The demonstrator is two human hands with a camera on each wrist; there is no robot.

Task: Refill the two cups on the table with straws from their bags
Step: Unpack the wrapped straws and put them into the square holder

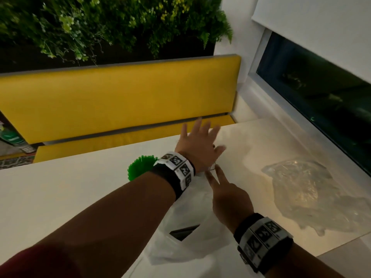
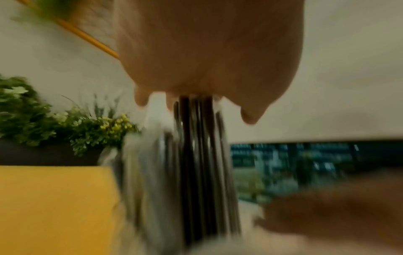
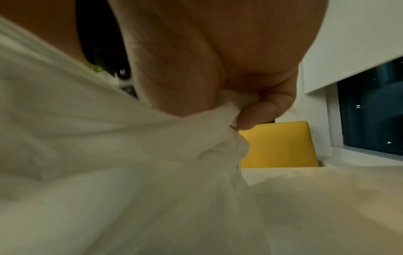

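My left hand [image 1: 202, 137] reaches across the white table [image 1: 60, 197] with its fingers spread. In the left wrist view its palm [image 2: 196, 69] lies over the tops of a bunch of black straws [image 2: 196, 155], which stand upright and blurred; the head view hides them under the hand. A fan of green straws [image 1: 140, 165] stands just left of my left wrist. My right hand [image 1: 215, 175] pinches the edge of a white plastic bag [image 1: 186, 227], thumb against finger on a fold [image 3: 235, 110] of the bag [image 3: 109, 155], with two fingers pointing forward.
A crumpled clear plastic bag [image 1: 301, 191] lies on the table to the right. A yellow bench [image 1: 120, 101] runs behind the far table edge, with plants above it. A dark window [image 1: 321, 93] lines the right side.
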